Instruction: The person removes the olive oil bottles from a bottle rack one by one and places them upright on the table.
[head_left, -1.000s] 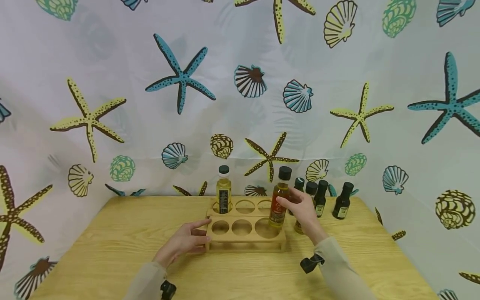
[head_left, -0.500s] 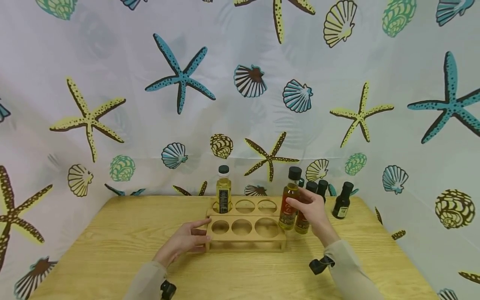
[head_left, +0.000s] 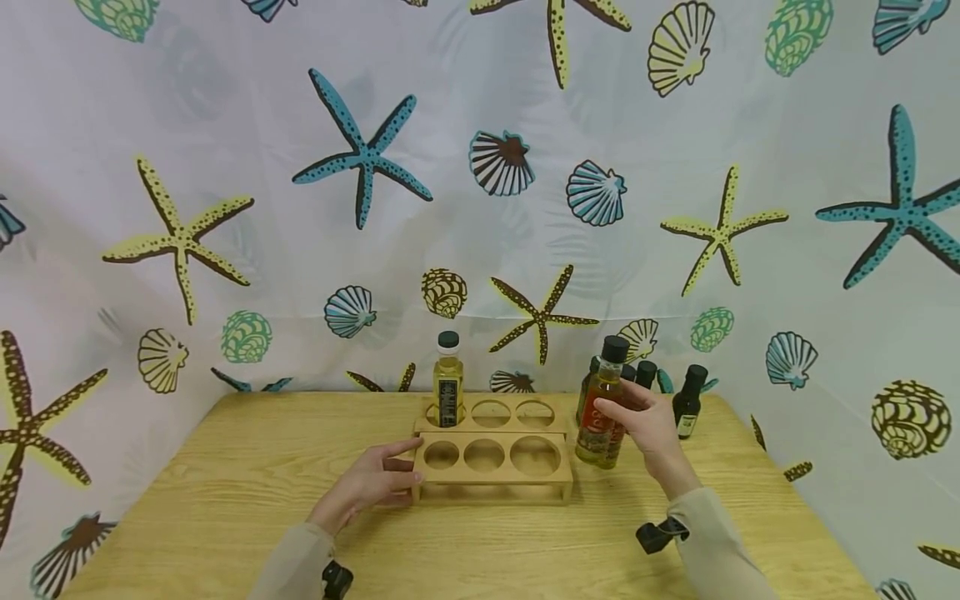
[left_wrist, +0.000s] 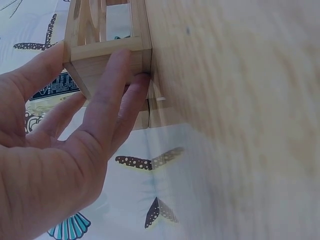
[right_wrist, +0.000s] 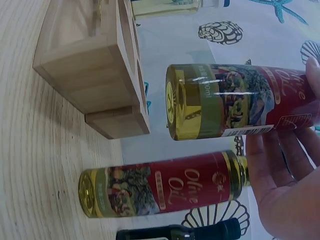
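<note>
- Head view: The right hand [head_left: 654, 423] grips an olive oil bottle [head_left: 596, 418], thumb and fingers closed around its upper body. The bottle is near upright, slightly tilted, and to the right of the two-tier wooden rack [head_left: 495, 477].
- Head view: The left hand [head_left: 369, 477] touches the left end of the rack, fingers apart.
- Head view: A clear bottle of pale oil [head_left: 447, 387] with a dark label stands in the rear-left hole of the rack. A small dark bottle [head_left: 687, 404] stands at the rear right of the wooden tabletop [head_left: 285, 467]. A sea-motif cloth [head_left: 450, 250] hangs behind.
- Left wrist view: Extended fingers rest against the rack's end panel. The pale oil's dark label shows in part past the hand.
- Right wrist view: The right hand is clamped on the olive oil bottle; its base is off the tabletop, near the rack but apart from it.
- Right wrist view: A second olive oil bottle [right_wrist: 167, 185] with a matching red label stands just beside the held one.
</note>
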